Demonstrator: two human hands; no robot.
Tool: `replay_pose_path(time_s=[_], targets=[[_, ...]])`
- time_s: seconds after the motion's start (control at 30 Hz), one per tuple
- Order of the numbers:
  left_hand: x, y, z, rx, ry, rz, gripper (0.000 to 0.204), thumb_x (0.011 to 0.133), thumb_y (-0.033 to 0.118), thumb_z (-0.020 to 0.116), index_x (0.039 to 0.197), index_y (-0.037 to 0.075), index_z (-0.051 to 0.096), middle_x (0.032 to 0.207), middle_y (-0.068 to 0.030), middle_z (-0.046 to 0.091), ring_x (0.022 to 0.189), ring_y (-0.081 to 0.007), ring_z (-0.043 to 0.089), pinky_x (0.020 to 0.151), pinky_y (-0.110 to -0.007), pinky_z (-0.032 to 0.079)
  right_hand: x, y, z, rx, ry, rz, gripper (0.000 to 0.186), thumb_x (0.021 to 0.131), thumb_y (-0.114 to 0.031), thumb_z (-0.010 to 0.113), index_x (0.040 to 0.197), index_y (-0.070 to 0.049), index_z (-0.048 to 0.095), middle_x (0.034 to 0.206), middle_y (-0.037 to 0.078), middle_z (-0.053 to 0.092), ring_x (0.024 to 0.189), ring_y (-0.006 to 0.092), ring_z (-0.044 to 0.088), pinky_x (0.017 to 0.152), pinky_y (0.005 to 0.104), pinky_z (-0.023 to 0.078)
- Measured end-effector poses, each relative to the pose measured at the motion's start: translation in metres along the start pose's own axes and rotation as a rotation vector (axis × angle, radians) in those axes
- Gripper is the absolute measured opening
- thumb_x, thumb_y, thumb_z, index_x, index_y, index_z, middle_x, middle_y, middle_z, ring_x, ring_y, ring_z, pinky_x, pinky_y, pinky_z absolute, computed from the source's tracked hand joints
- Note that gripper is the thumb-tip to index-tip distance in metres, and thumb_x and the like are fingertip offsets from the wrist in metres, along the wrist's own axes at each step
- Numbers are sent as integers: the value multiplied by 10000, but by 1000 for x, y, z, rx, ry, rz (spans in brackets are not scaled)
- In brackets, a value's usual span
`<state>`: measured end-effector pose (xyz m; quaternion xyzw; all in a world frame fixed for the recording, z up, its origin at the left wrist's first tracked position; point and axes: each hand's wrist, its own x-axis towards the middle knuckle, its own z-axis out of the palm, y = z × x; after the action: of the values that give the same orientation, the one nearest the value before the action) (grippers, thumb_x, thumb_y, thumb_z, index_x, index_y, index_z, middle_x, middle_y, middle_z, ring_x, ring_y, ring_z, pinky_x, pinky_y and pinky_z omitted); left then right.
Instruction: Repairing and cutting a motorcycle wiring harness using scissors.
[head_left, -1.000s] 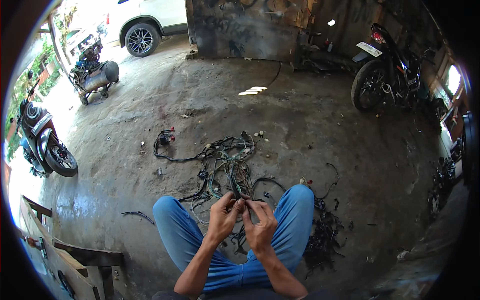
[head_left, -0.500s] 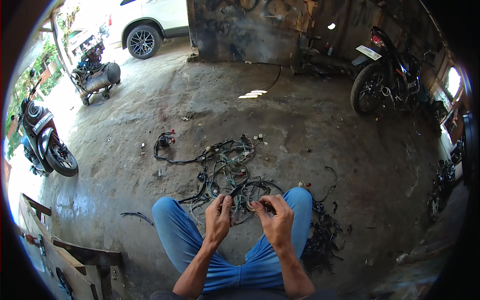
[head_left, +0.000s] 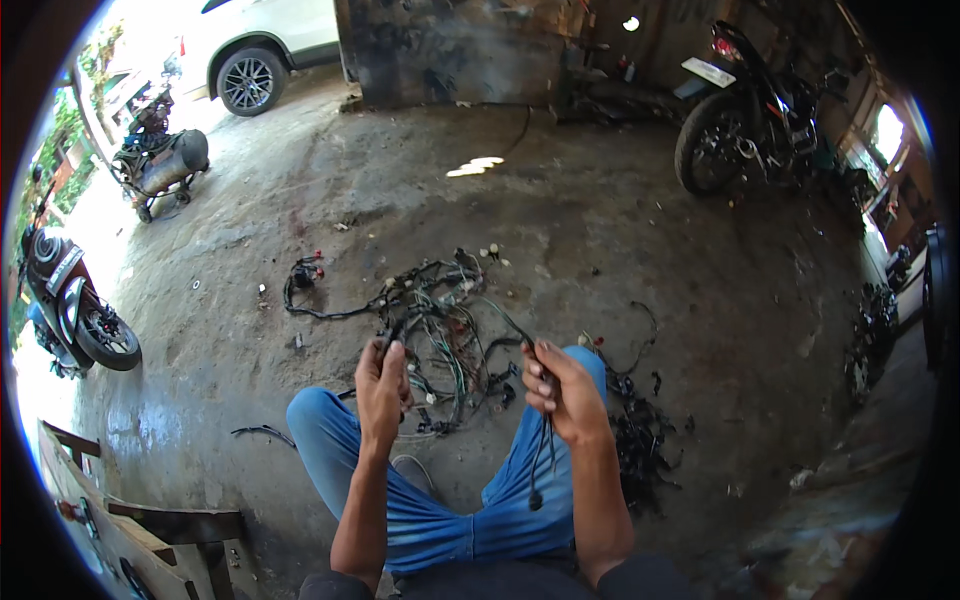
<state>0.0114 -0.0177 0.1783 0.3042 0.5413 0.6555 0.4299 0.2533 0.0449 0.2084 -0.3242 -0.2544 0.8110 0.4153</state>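
My left hand (head_left: 383, 390) is closed on a black wire bundle (head_left: 393, 331), above my bent left knee in blue jeans (head_left: 318, 420). My right hand (head_left: 562, 395) grips a strand of dark and green wires near my right knee; a loose end with a black connector (head_left: 536, 498) hangs below it. A tangled wiring harness (head_left: 445, 319) with black, green and brown wires and small white and red connectors lies on the concrete floor beyond and between my legs. A pile of black scraps (head_left: 645, 450) lies beside my right leg.
A scooter (head_left: 75, 310) and an air compressor (head_left: 170, 160) stand at left, a white car (head_left: 300, 30) at back left, a motorcycle (head_left: 722, 140) at back right before a dark wall. A wooden bench (head_left: 170, 525) is at lower left; dark parts (head_left: 870, 340) line the right edge.
My hands, close together a second ago, have moved apart and higher, drawing wires with them; a length now dangles from my right hand. The view has shifted slightly.
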Motion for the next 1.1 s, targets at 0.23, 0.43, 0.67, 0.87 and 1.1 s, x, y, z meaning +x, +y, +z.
replay_pose_path(time_s=[0.23, 0.43, 0.67, 0.87, 1.1], targets=[[12, 8, 5, -5, -1, 6, 160, 1036, 205, 572, 1018, 61, 503, 605, 61, 373, 456, -15, 310, 386, -218, 257, 28, -19, 11, 158, -72, 54, 264, 1059, -230, 532, 1129, 24, 533, 823, -6, 460, 599, 34, 376, 422, 181, 302], [12, 5, 6, 64, 84, 80, 106, 999, 138, 598, 971, 62, 529, 626, 63, 425, 476, -9, 320, 404, -222, 234, 38, -23, 16, 206, -106, 58, 266, 1049, -224, 553, 1142, 24, 535, 821, -6, 461, 599, 29, 378, 417, 180, 293], [18, -16, 0, 189, 113, 146, 98, 972, 109, 615, 934, 47, 550, 671, 45, 440, 576, -29, 345, 497, -250, 271, 33, -21, 40, -229, 26, -175, 202, 1046, -214, 562, 1078, -18, 595, 776, -39, 471, 543, 6, 345, 410, 192, 246], [26, -34, 11, 365, 220, 227, 83, 976, 98, 622, 992, 24, 589, 668, 42, 453, 579, -41, 337, 498, -266, 268, 24, -24, 61, -271, 53, -277, 178, 1058, -201, 530, 1038, -32, 585, 774, -51, 462, 543, 2, 338, 416, 194, 246], [44, -78, 1, 618, 348, 351, 124, 969, 86, 615, 1055, -3, 618, 675, -111, 594, 538, -127, 413, 515, -328, 358, 19, -33, 75, -199, 60, -290, 197, 1063, -220, 501, 1025, -39, 567, 797, -45, 448, 568, 4, 351, 437, 199, 267]])
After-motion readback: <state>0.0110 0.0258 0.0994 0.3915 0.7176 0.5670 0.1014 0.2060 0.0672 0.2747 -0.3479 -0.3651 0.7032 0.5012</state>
